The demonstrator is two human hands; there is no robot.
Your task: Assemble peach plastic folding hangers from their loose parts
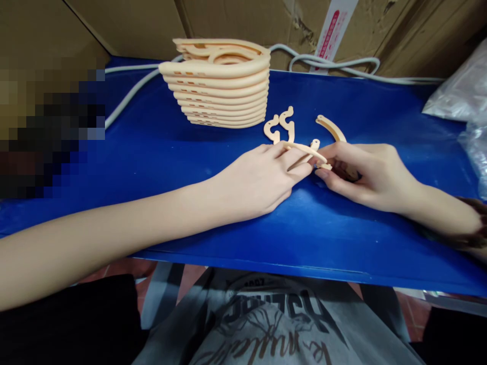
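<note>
Fingers of my left hand point(258, 180) are closed around a thin curved cream plastic strip point(304, 147), which sticks out between them towards the right. My right hand point(376, 172) meets it fingertip to fingertip, pinching a small cream plastic piece point(324, 166) between thumb and index finger. Part of what both hands hold is covered by the fingers. Just beyond my left fingers lie two S-shaped cream plastic pieces point(288, 121). A curved cream arm point(333, 126) extends behind my right index finger; whether that hand touches it I cannot tell.
A tall stack of curved cream plastic frames point(220, 94) stands at the back of the blue tabletop point(171, 162). Grey-white cables point(342, 66) run along the rear by cardboard point(243, 20). Clear plastic bags point(460, 86) lie at the right. The table's front edge is near my body.
</note>
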